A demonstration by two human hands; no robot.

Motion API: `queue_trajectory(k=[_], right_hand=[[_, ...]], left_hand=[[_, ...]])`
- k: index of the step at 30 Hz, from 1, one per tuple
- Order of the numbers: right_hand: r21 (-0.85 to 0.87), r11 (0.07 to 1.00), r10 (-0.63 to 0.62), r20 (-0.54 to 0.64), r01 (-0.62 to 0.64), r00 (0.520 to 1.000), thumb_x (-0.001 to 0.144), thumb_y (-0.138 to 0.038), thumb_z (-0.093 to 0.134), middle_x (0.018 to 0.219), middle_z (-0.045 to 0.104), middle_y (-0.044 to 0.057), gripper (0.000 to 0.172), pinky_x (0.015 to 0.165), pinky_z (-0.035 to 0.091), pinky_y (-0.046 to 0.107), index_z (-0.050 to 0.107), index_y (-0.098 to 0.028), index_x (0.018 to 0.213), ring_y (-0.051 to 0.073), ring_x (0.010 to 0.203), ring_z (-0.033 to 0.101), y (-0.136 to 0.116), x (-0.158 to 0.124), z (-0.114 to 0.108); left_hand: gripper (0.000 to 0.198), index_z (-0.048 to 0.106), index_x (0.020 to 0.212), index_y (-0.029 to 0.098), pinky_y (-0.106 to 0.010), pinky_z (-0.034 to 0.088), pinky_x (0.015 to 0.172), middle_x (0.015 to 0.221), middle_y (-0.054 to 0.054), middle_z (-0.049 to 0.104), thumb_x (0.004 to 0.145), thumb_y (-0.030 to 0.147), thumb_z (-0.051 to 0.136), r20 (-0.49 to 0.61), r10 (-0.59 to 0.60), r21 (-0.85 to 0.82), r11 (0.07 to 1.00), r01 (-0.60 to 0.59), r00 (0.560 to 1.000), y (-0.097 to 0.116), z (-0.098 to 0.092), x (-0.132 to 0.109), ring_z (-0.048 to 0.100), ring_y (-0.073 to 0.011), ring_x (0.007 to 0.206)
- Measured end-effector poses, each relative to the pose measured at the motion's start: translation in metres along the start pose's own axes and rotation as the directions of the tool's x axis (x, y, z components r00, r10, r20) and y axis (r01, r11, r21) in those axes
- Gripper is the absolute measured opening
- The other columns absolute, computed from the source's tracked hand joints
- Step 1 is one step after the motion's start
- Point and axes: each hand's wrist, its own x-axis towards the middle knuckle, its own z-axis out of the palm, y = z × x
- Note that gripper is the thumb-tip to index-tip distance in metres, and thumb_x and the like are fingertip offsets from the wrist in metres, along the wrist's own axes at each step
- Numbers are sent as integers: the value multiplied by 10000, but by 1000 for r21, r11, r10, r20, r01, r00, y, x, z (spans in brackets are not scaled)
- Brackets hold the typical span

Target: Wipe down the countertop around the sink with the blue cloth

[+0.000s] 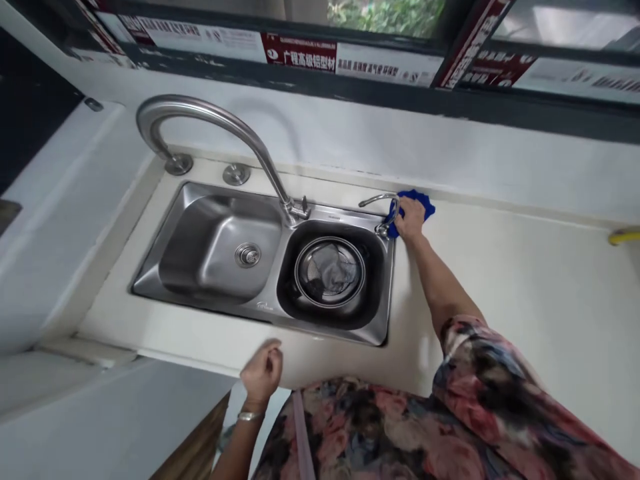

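Note:
My right hand (411,220) is closed on a blue cloth (423,201) at the back right corner of the double sink. The cloth bunches out behind the hand and beside a small curved tap (379,199). At the counter's front edge, my left hand (263,370) is curled into a loose fist with nothing visible in it. A steel double sink (273,267) lies between the hands. Its right basin holds a round metal strainer (299,270) with a grey cloth (333,267) inside.
A tall arched faucet (210,110) rises behind the sink, its spout bending over the rim between the basins. A round metal cap (236,175) sits on the back ledge. The pale countertop (515,293) stretches right, toward a yellow object (624,236). A window frame (350,83) runs along the wall.

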Motion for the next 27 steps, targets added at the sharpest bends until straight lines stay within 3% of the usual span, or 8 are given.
queue_trajectory(k=[6, 11, 14, 18, 21, 24, 27], right_hand=[[41, 996, -83, 69, 80, 994, 828, -250, 496, 1381, 672, 107, 349, 1252, 269, 494, 700, -205, 1107, 285, 1371, 524, 7, -7, -13], [-124, 987, 102, -29, -104, 994, 908, -293, 447, 1471, 596, 166, 458, 1247, 239, 549, 634, -146, 1300, 316, 1443, 428, 3, -54, -37], [-238, 952, 179, -71, -191, 981, 931, -300, 439, 1481, 579, 198, 493, 1212, 270, 553, 605, -114, 1356, 338, 1443, 409, -19, -95, -52], [-322, 939, 121, -21, -121, 992, 967, -315, 449, 1435, 619, 196, 453, 1131, 336, 509, 636, -121, 1330, 345, 1377, 469, -62, -154, -71], [-368, 928, 72, 12, -63, 997, 991, -335, 457, 1318, 675, 204, 406, 1028, 392, 477, 665, -123, 1267, 349, 1259, 543, -85, -194, -80], [-291, 956, 58, 69, -36, 996, 1001, -395, 452, 1131, 715, 196, 396, 938, 441, 439, 679, -131, 1189, 328, 1086, 605, -87, -215, -87], [-32, 971, 235, -5, -235, 972, 995, -525, 421, 953, 718, 138, 431, 844, 494, 408, 669, -189, 1102, 296, 924, 636, -68, -207, -100]], left_hand=[[282, 782, 975, 193, -201, 452, 580, 846, -19, 798, 981, 275, 511, 17, -129, 2, 992, 129, 992, 6, 0, 2, 584, -77, 510], [315, 794, 968, 200, -215, 420, 590, 678, 5, 718, 964, 323, 504, 0, -216, -15, 976, 216, 976, 10, 3, 4, 577, -98, 523], [332, 801, 979, 210, -222, 406, 601, 624, 9, 673, 946, 352, 503, 18, -275, -36, 961, 276, 961, 11, 6, 5, 592, -116, 556], [351, 804, 1013, 226, -232, 407, 621, 669, -5, 689, 923, 383, 503, 61, -345, -84, 933, 350, 936, 11, 5, 10, 621, -138, 618], [383, 805, 1032, 234, -236, 416, 610, 615, 14, 646, 918, 418, 489, 170, -338, -172, 915, 365, 926, 3, -4, 16, 591, -137, 573], [414, 803, 1046, 224, -239, 428, 600, 558, 37, 586, 904, 462, 496, 174, -346, -245, 892, 381, 922, -13, -15, 21, 539, -134, 523], [415, 798, 1055, 216, -238, 435, 603, 555, 45, 567, 890, 469, 514, 70, -448, -250, 857, 450, 892, -26, -20, 22, 524, -131, 522]])
